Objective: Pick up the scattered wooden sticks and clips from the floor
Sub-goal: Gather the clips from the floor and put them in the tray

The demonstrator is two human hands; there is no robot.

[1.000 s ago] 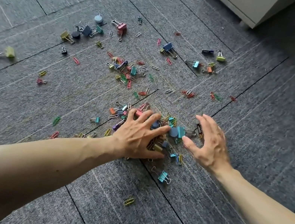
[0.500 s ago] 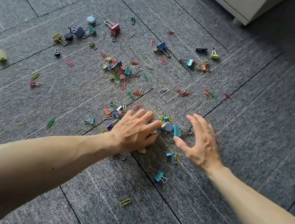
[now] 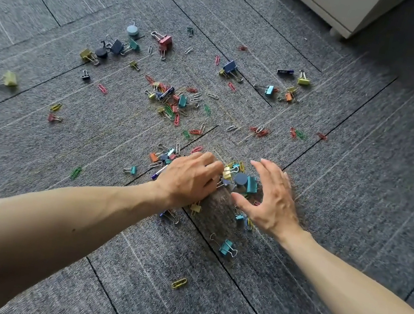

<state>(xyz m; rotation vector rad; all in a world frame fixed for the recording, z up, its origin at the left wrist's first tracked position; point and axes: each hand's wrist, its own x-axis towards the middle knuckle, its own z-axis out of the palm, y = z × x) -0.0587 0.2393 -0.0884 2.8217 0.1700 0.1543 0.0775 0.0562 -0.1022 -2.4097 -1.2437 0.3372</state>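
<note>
Mostly small, multicoloured clips (image 3: 181, 100) litter grey carpet (image 3: 356, 211).

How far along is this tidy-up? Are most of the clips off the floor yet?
Barely begun. Nothing looks collected: no container shows, nor any wooden sticks. In hand: the left hand and right hand flank a small pile of clips on the carpet. Left: the middle cluster, the far group, a lone yellow binder clip, plus a teal binder clip and yellow paper clip nearer the person.
</note>
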